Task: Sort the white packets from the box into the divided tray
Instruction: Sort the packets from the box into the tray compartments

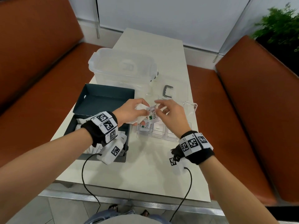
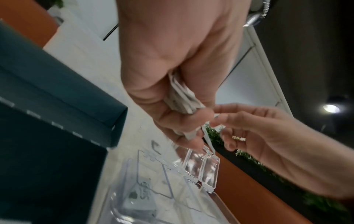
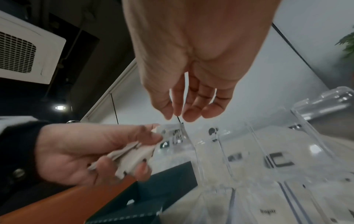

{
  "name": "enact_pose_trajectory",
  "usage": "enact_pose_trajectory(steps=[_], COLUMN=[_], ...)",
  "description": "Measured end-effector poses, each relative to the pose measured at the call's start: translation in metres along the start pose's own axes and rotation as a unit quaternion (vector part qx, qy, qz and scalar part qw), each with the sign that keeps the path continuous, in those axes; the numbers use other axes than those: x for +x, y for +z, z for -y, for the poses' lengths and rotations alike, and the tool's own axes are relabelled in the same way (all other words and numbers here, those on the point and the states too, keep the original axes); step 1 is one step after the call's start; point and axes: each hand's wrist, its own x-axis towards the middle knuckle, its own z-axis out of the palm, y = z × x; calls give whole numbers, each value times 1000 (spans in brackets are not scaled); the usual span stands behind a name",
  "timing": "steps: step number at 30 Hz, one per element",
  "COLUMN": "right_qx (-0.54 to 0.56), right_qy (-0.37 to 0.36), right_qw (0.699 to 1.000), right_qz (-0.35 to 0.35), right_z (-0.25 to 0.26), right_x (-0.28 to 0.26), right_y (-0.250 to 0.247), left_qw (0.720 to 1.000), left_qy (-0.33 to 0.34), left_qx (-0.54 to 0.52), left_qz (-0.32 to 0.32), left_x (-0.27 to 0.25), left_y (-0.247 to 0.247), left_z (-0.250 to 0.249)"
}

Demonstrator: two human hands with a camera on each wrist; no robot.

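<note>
My left hand grips a bundle of white packets just above the left end of the clear divided tray. The right hand pinches the top edge of one packet printed Stevia between thumb and forefinger; its other end lies against the bundle. Another Stevia packet stands in the tray's near left compartment. The dark box sits open to the left with more white packets inside. The left wrist view shows the bundle; the right wrist view shows the pinched packet.
A clear lidded container stands behind the box and the tray. A grey U-shaped piece lies behind the tray. Orange benches flank the white table, and a plant stands at the far right.
</note>
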Motion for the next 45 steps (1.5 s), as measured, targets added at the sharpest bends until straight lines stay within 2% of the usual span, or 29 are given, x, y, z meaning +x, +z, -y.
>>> enact_pose_trajectory(steps=[3,5,9,11,20,29,33,39,45], right_qx=[-41,-61,-46,-63,-209,-345,-351,-314,-307], right_qy=[-14,-30,-21,-7,12,-40,-40,9,20], right_qw=[997,993,998,998,972,926,920,929,935], right_qz=[61,96,35,27,106,149,168,197,176], right_z=[6,8,3,-2,-26,-37,-41,-44,-41], right_x=[19,31,47,50,46,41,41,50,55], right_y=[-8,-9,-5,4,51,74,76,72,71], left_qw=[999,998,993,992,994,996,996,996,997], left_qy=[29,49,63,52,35,30,27,24,22], left_qx=[35,48,58,46,26,15,11,8,5], left_qz=[24,10,-78,-102,-96,-82,-82,-81,-75], left_x=[0,1,3,2,-4,-7,-8,-7,-6], left_y=[-6,-10,-23,-30,-36,-37,-37,-41,-39], left_z=[-6,-11,-12,-9,5,10,12,15,17])
